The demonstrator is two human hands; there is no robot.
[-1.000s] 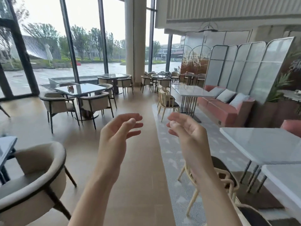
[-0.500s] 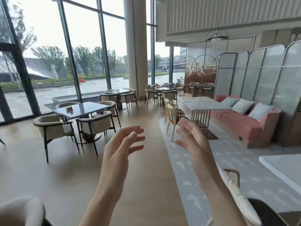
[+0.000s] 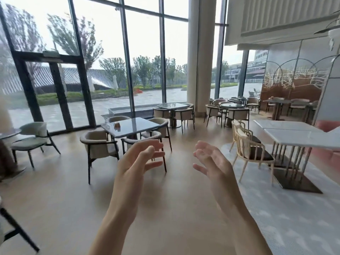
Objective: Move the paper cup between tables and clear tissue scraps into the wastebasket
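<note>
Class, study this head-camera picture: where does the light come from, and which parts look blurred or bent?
Head view: daylight floods in through the tall windows, leaving the sky washed out; the glass-topped table mirrors that light; the left edge, around the green chair, smears with motion blur; window frames lean and curve from the wide-angle lens; the left hand and right hand are fairly sharp.

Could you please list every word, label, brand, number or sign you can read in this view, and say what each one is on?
No text can be read anywhere in this view.
Small brown object on the grey glass-topped square table: any print is too small and blurred to read.
Distant building front through the window: any signage is too blurred to read.
</note>
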